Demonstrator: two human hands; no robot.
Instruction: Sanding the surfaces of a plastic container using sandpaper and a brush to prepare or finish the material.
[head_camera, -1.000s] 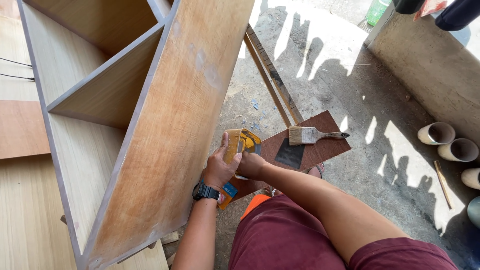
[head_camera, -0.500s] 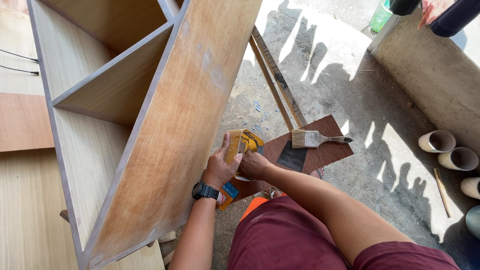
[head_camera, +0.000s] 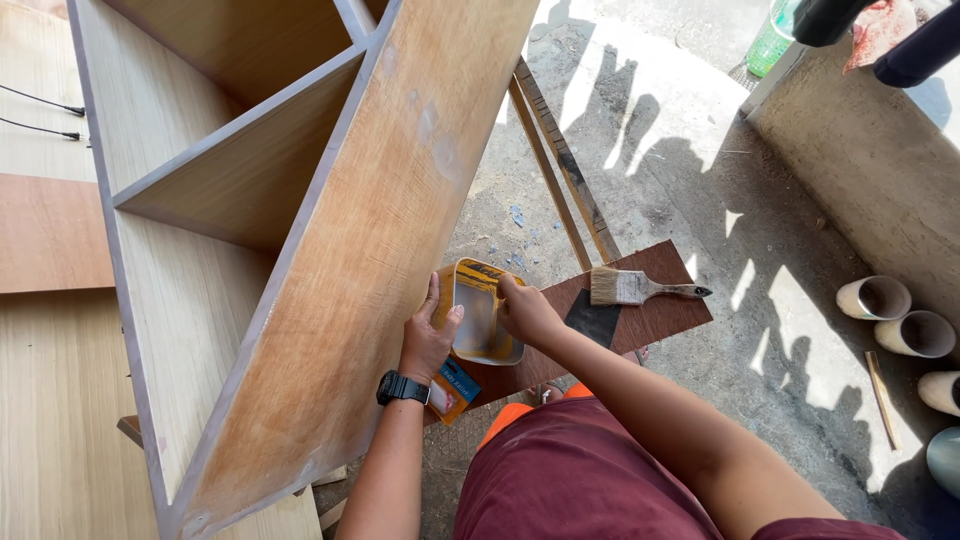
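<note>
Head view: left hand (head_camera: 428, 340) and right hand (head_camera: 525, 312), fingers curled closed, grip yellow sanding block (head_camera: 482, 322) beside wooden shelf unit (head_camera: 330, 260).

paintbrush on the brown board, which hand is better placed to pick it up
Right, probably. The right hand grips the yellow tub's near edge on the side toward the paintbrush; the left hand is on the tub's far side, against the wooden cabinet.

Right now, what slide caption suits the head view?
Both hands, left and right, hold a yellow tub beside a wooden cabinet; paintbrush nearby.
</note>
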